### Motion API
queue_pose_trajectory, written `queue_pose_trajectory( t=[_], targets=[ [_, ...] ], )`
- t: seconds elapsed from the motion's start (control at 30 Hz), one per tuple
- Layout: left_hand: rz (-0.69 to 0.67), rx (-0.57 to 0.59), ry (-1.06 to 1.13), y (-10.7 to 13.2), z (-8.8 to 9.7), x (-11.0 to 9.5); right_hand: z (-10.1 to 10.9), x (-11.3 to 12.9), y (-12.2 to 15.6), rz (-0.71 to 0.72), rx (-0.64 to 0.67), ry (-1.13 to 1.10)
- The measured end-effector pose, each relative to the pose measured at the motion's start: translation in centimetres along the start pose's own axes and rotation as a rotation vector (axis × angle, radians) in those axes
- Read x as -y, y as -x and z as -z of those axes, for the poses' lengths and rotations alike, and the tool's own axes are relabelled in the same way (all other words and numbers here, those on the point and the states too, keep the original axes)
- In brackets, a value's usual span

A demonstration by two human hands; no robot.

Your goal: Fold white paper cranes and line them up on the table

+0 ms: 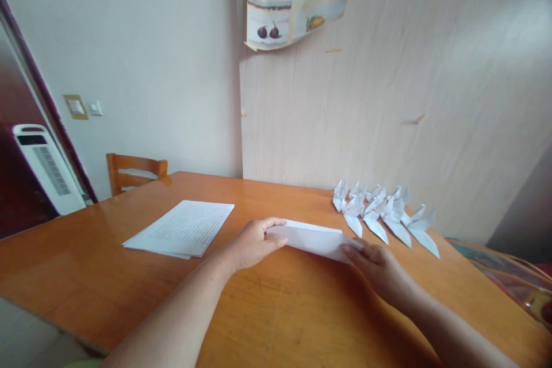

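A folded sheet of white paper (313, 242) is held just above the table, stretched sideways between both hands. My left hand (257, 243) pinches its left end, thumb on the near side and fingers on the far side. At the right end, my right hand (373, 261) grips the paper with the thumb in front; some of its fingers are hidden behind. Beyond my right hand stand several folded white paper birds (383, 210), grouped close together. To the left of my left hand lies a stack of printed sheets (185, 227).
The wooden table (267, 316) reaches back to a pale panel wall. A wooden chair (138, 168) stands behind its far left edge. A white upright appliance (49, 169) is at the far left. A poster of fruit (297, 3) hangs above.
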State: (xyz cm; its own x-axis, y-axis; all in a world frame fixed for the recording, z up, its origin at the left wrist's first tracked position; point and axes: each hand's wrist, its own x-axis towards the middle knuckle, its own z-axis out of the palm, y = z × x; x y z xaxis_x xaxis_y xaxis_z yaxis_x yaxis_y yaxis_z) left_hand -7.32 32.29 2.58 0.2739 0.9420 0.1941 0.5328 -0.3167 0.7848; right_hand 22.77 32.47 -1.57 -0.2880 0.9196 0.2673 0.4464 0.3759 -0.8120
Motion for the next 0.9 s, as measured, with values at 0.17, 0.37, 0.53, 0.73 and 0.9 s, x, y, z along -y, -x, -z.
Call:
queue_pose_trajectory(
  t=[0.17,0.37,0.53,0.73,0.9],
  targets=[
    [0.038,0.048,0.137,-0.1,0.0,-0.2,0.1,0.6,0.0,-0.075,0.015,-0.163],
    [0.104,0.057,0.235,0.1,0.0,-0.3,0.0,-0.3,0.0,-0.012,-0.186,0.023],
    [0.161,0.042,0.227,0.1,-0.2,0.0,0.6,-0.3,0.3,0.27,-0.481,0.442],
    [0.185,-0.023,0.146,-0.1,-0.6,0.5,0.5,2.4,1.2,0.575,-0.216,0.676],
    [0.185,-0.106,-0.018,-0.4,-1.4,1.0,-0.1,1.8,1.0,0.494,0.004,0.781]
  ],
)
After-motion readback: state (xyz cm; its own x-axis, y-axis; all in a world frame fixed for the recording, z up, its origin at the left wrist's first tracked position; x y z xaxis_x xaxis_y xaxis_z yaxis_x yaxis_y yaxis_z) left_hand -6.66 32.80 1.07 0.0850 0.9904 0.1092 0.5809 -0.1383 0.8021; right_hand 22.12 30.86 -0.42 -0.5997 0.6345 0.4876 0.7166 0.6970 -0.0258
